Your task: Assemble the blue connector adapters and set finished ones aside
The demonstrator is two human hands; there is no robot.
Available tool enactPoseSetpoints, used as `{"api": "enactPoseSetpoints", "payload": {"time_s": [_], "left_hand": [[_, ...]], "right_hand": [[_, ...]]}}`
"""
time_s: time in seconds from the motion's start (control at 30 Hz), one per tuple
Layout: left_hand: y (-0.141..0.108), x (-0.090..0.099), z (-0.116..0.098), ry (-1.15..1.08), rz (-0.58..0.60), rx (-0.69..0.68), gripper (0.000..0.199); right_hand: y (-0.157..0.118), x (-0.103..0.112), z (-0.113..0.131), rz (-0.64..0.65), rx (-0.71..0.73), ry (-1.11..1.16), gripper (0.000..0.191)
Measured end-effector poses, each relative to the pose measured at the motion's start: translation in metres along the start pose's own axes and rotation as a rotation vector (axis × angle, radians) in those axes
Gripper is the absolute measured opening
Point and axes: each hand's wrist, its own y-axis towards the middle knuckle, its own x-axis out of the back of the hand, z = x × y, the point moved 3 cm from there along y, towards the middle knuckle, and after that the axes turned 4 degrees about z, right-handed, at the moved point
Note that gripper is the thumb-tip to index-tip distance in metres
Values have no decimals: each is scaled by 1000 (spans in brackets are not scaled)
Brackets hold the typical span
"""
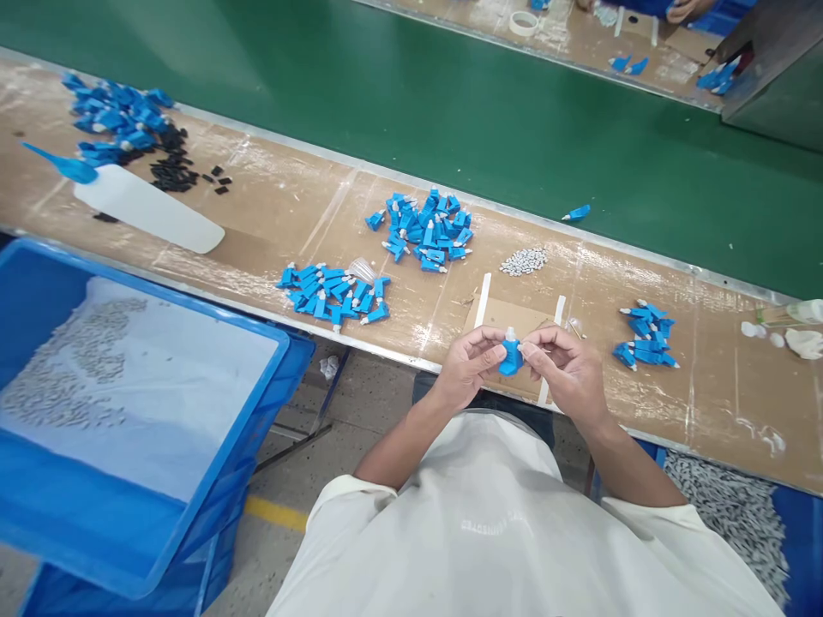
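Observation:
Close to my body, my left hand (472, 364) grips a blue plastic part with a white tip (510, 358), its tip pointing away from me. My right hand (566, 364) is pinched at the part's right side. Something tiny and pale seems to sit between its thumb and finger, too small to name. Beneath both hands lies a cardboard sheet (514, 315) with white tape strips. Beyond it is a small heap of grey-white pieces (524, 261). Similar blue parts form a heap (428, 227) and a flatter group (334, 291) to the left, with another cluster (646, 336) to the right.
A white bottle with a blue nozzle (151, 208) lies at left, near black pieces (173, 161) and more blue parts (116, 116). Blue crates (270, 377) stand below left. A green belt (411, 94) runs behind the bench, carrying one blue part (577, 212). Another person's hand (681, 10) shows opposite.

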Motion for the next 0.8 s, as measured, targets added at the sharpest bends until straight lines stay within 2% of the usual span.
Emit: {"api": "enactPoseSetpoints", "payload": {"time_s": [0.17,0.33,0.5,0.63,0.8], "left_hand": [[1,4,1,119,-54,-143,47],[2,8,-1,207,-57,-209,41],[6,13,1,161,-59,-158,43],[5,13,2,90,-22,-69,47],[3,8,0,12,-14,14,50]], "right_hand": [[-1,1,-1,-33,38,-109,31],[1,0,-2,-40,44,-156,27],[4,3,-9,-27,-20,-98,31],[9,8,-20,-17,-129,89,40],[8,2,-31,125,-285,354,56]]}}
